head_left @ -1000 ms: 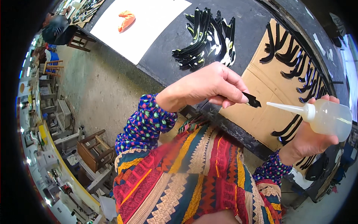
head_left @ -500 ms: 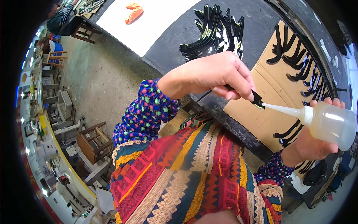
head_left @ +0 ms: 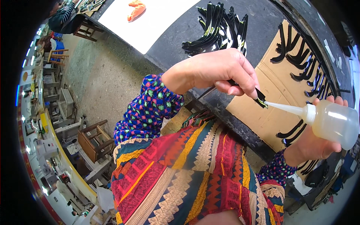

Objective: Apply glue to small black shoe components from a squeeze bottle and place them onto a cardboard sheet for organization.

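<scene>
Between thumb and fingers, my left hand (head_left: 225, 73) pinches a curved black strip (head_left: 261, 98) with a pale yellow-green edge. My right hand (head_left: 313, 140) is wrapped round a squeeze bottle (head_left: 335, 123) of cloudy, pale liquid, tipped on its side. Its long, thin nozzle (head_left: 285, 107) points left, and the tip touches or almost touches the end of the strip. Beyond my left hand, a heap of similar black strips (head_left: 213, 28) lies on the dark table. Most of the held strip is hidden in my hand.
Rows of black strips (head_left: 298, 58) lie on a brown cardboard sheet (head_left: 270, 123) to the right. A white board (head_left: 131, 35) with a crumpled orange piece (head_left: 135, 9) is at the far left of the table. A wooden stool (head_left: 95, 140) stands on the floor. A person (head_left: 62, 18) sits at the upper left.
The strip's end has turned slightly, showing more of its pale edge. My left hand has shifted a little to the right; the bottle is nearly where it was.
</scene>
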### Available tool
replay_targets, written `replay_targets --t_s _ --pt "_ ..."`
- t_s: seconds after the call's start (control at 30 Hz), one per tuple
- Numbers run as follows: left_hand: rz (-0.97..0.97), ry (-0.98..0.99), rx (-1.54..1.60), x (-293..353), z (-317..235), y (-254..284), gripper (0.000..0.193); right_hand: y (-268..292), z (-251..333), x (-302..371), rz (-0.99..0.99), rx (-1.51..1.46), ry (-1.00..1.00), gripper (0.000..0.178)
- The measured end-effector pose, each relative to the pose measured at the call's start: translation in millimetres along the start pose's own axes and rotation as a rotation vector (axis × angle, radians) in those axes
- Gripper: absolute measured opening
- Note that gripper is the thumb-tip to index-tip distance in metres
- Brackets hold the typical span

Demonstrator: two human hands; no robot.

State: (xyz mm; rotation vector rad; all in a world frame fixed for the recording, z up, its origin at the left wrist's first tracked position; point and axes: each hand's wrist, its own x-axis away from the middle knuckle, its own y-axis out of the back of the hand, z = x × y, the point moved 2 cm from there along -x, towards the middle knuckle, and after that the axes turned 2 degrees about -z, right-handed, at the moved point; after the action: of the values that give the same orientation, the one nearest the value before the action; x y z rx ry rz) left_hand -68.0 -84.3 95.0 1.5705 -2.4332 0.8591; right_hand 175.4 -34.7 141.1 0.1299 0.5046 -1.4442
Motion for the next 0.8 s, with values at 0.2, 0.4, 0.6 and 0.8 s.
replay_targets --t_s 0.2,0.4,0.6,0.8 --pt "0.015 -0.011 0.012 -0.3 2.2 3.3 0.013 3.7 -0.5 0.8 0.038 -0.023 -0.022 0.101" --pt "0.003 -0.001 0.006 1.9 1.0 0.6 0.014 1.2 -1.2 -0.8 0.033 -0.033 0.017 0.102" --pt "0.028 -0.003 -0.009 1.5 2.9 0.3 0.015 -10.1 -1.8 1.4 0.005 0.036 -0.002 0.102" --pt "0.033 -0.004 -0.017 2.4 3.2 -1.2 0.015 -14.9 -2.6 2.5 -0.012 0.067 0.011 0.098"
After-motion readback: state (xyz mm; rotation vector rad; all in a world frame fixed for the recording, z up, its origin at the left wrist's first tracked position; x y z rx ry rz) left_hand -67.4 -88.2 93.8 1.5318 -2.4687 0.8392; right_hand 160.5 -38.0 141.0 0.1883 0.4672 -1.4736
